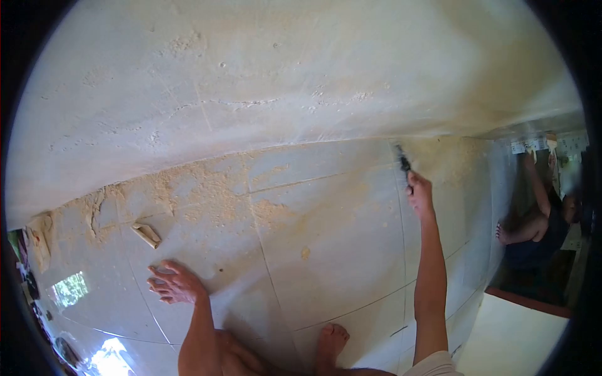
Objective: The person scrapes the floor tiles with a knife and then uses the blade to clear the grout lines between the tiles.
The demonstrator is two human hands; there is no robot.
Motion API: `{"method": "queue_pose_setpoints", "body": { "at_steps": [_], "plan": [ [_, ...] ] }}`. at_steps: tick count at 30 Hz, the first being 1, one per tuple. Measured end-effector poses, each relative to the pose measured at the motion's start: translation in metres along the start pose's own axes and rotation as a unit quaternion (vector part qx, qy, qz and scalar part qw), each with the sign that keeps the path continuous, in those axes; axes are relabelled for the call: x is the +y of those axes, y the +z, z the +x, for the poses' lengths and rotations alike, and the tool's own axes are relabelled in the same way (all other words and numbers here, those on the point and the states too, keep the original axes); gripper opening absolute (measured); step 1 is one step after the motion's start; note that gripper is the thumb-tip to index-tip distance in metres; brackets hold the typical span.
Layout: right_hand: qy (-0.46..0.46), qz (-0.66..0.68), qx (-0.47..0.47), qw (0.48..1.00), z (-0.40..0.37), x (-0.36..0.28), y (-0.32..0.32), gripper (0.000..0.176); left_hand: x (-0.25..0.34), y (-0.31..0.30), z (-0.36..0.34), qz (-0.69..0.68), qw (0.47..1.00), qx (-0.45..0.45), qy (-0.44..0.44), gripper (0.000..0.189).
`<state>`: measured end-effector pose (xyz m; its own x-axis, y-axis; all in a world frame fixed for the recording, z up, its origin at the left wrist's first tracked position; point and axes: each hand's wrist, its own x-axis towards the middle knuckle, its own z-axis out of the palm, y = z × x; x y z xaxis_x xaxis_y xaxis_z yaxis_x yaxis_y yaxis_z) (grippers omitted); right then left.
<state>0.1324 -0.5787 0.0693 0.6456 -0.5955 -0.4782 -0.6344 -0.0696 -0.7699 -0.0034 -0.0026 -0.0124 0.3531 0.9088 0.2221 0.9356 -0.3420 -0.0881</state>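
Observation:
My right hand (pixel 420 191) is closed around a slim black-handled tool (pixel 402 160), its narrow greyish end blurred and pointing toward the foot of the wall. Beneath it lie pale floor tiles (pixel 338 232) dusted with tan debris. My left hand (pixel 175 283) rests on the tiles at the lower left, fingers spread and holding nothing. Just beyond its fingertips is a folded tan piece (pixel 146 235) that looks like sandpaper or card. Crumbly tan flakes (pixel 210 194) are scattered along the wall's base.
The pale wall (pixel 282 69) has cracks and peeling spots. On the right, another person (pixel 539 225) crouches near the wall with an arm raised. A pale panel with a red-brown edge (pixel 514 332) stands at lower right. Assorted items (pixel 31 288) line the left edge.

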Motion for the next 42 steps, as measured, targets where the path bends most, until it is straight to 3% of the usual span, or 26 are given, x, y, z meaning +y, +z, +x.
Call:
{"method": "queue_pose_setpoints", "body": {
  "at_steps": [1,2,3,5,7,9,10,11,13,15,16,17,20,22,26,28,29,31,32,35,36,37,40,42],
  "plan": [
    [0.03,0.016,-0.077,0.996,-0.014,0.0,0.001,0.027,0.0,-0.001,0.001,-0.006,1.0,0.002,0.009,0.058],
    [-0.017,-0.037,-0.02,0.999,-0.006,0.008,-0.002,0.026,-0.002,-0.004,0.001,-0.01,1.0,0.006,0.02,0.059],
    [-0.011,-0.039,-0.017,0.999,0.003,0.013,-0.01,0.026,-0.005,-0.01,-0.002,-0.005,1.0,0.004,0.025,0.059],
    [-0.007,-0.025,0.073,0.997,0.017,0.01,-0.02,0.025,0.005,-0.018,0.001,-0.014,1.0,-0.015,0.009,0.059],
    [-0.012,-0.017,0.061,0.998,0.016,0.017,-0.014,0.025,0.001,-0.01,0.002,-0.011,1.0,0.004,0.012,0.058],
    [-0.067,-0.067,-0.076,0.993,0.011,0.022,-0.002,0.025,0.003,-0.003,0.002,-0.013,1.0,0.019,0.005,0.057],
    [-0.008,-0.086,-0.096,0.992,-0.019,-0.006,0.007,0.026,0.001,0.0,0.004,-0.013,1.0,0.017,0.009,0.057],
    [-0.003,-0.088,-0.097,0.991,0.002,0.012,-0.002,0.026,-0.003,-0.001,0.003,-0.01,1.0,0.015,0.016,0.057],
    [-0.191,-0.142,0.089,0.967,0.07,0.05,-0.028,0.026,0.002,-0.011,-0.001,-0.005,1.0,0.003,0.016,0.057],
    [-0.098,-0.082,0.073,0.989,0.074,0.032,-0.045,0.027,0.004,-0.015,0.007,0.002,1.0,-0.003,0.015,0.057],
    [-0.006,-0.039,0.037,0.999,0.049,0.005,-0.043,0.026,0.003,-0.012,0.008,0.008,1.0,0.005,0.02,0.057],
    [-0.008,-0.045,0.036,0.998,0.049,0.005,-0.043,0.026,0.002,-0.011,0.002,0.015,1.0,0.008,0.02,0.057],
    [-0.043,-0.075,0.071,0.994,0.072,0.027,-0.044,0.027,0.006,-0.019,-0.001,-0.009,1.0,0.003,0.018,0.057],
    [-0.254,-0.19,0.181,0.931,0.092,0.049,-0.041,0.029,0.003,-0.015,0.0,-0.005,1.0,0.002,0.014,0.058],
    [-0.203,-0.186,0.146,0.95,0.049,0.03,-0.016,0.03,0.001,-0.011,0.001,-0.019,1.0,-0.002,0.013,0.059],
    [-0.208,-0.213,0.058,0.953,0.028,0.023,-0.012,0.026,0.002,-0.009,0.002,-0.018,1.0,-0.003,0.01,0.059],
    [-0.204,-0.214,0.059,0.953,0.038,0.03,-0.023,0.026,0.001,-0.009,0.001,-0.016,1.0,-0.003,0.009,0.059],
    [-0.335,-0.295,0.198,0.873,0.061,0.031,-0.049,0.026,0.002,-0.015,0.001,-0.011,1.0,-0.014,0.011,0.059],
    [-0.24,-0.344,0.206,0.884,0.063,0.021,-0.066,0.026,0.004,-0.016,0.002,-0.008,1.0,-0.024,0.007,0.059],
    [-0.211,-0.391,0.196,0.874,0.075,0.007,-0.084,0.024,0.004,-0.014,0.003,0.009,1.0,-0.013,0.002,0.058],
    [-0.288,-0.368,0.22,0.856,0.097,0.031,-0.088,0.026,0.002,-0.013,0.003,0.009,1.0,-0.018,-0.002,0.058],
    [-0.294,-0.373,0.219,0.852,0.105,0.048,-0.083,0.026,0.001,-0.012,0.003,0.01,1.0,-0.011,0.004,0.057],
    [-0.343,-0.277,0.144,0.886,0.104,0.065,-0.059,0.026,0.0,-0.005,0.003,0.009,1.0,-0.003,0.008,0.056],
    [-0.242,-0.208,0.098,0.943,0.091,0.066,-0.057,0.032,-0.004,-0.007,0.001,0.016,1.0,0.005,0.026,0.056]
  ]
}}
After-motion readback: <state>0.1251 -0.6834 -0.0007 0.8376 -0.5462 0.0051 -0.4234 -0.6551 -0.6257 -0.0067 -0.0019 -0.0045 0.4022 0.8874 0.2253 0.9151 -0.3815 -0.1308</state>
